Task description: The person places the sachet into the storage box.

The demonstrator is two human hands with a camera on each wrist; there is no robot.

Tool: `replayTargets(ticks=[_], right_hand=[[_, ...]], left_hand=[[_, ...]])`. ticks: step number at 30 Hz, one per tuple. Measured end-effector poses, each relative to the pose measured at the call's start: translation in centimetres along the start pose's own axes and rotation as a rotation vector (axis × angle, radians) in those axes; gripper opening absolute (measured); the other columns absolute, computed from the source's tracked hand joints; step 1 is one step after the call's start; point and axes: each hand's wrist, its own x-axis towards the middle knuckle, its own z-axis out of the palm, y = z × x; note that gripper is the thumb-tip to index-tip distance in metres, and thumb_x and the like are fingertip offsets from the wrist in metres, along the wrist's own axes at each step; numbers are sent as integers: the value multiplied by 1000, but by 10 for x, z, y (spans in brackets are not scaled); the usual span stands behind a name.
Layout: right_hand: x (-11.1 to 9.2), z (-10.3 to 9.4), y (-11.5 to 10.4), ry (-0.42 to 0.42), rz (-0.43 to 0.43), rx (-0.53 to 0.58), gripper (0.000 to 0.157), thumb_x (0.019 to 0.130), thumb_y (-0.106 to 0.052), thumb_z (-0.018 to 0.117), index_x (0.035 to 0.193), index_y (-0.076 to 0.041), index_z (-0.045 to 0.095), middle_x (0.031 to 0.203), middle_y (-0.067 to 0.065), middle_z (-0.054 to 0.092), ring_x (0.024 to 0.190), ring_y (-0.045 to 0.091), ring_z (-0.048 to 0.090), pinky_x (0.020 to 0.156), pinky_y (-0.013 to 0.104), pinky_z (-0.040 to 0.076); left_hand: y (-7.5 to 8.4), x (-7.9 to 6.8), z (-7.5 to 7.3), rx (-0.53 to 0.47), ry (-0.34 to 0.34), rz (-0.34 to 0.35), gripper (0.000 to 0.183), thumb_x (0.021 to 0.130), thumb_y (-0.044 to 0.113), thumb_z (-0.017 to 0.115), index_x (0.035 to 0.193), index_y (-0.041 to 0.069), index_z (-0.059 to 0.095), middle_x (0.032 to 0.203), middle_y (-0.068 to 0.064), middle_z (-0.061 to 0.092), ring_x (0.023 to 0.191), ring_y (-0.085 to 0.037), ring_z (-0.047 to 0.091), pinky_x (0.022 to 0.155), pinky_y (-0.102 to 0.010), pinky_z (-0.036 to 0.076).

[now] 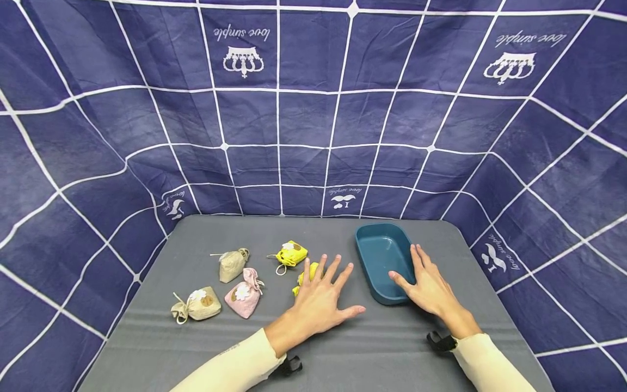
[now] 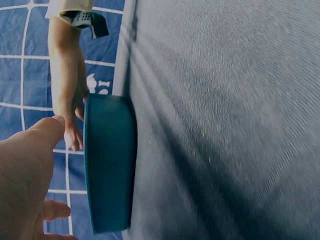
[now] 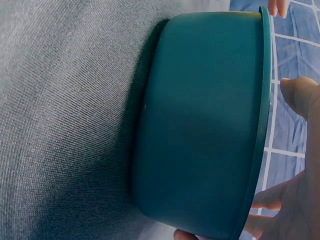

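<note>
In the head view my left hand (image 1: 315, 307) hovers with fingers spread, partly covering a small yellow drawstring pouch (image 1: 314, 269). Another yellow pouch (image 1: 292, 253) with a white flower lies just beyond it. My right hand (image 1: 431, 288) is at the right side of a teal rectangular basin (image 1: 368, 268), its fingers along the outer right rim and its thumb reaching over the opening. From the right wrist, the thumb stands apart from the rim, and a fingertip (image 3: 185, 235) shows by the basin's outer wall. The basin's inside looks bare in the head view.
To the left lie a plain beige pouch (image 1: 233, 265), a pink pouch (image 1: 243, 294) with a white flower, and a beige flowered pouch (image 1: 203, 304). All rest on a grey cloth-covered table (image 1: 161, 348). Blue gridded curtains (image 1: 308, 120) enclose the back and both sides.
</note>
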Motion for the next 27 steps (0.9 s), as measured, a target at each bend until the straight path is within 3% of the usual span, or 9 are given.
replayTargets(ticks=[5,13,20,27], right_hand=[[3,0,2,-21,5,26,119,109,-76,65,183,4,18,191,32,21,170,62,37,128,83,40],[-1,6,0,-61,6,27,126,105,-59,82,181,12,11,185,37,23,161,65,47,119,79,51],[-2,10,-6,-102,6,50,136,102,-57,86,177,20,2,180,47,24,163,68,42,128,77,45],[-3,12,-17,-145,-5,73,140,103,-69,81,177,20,1,180,47,23,166,66,40,132,75,42]], left_hand=[[11,8,8,4,-23,26,95,105,87,58,181,31,45,189,-6,44,177,-40,40,140,-76,28],[25,11,17,16,-38,60,88,109,80,59,178,26,50,186,-2,49,174,-36,46,141,-71,32],[22,15,19,35,17,66,86,111,77,60,175,20,54,182,-2,54,169,-33,53,140,-69,35],[15,14,21,49,59,56,88,111,76,62,174,14,55,178,-3,59,167,-32,56,140,-66,37]])
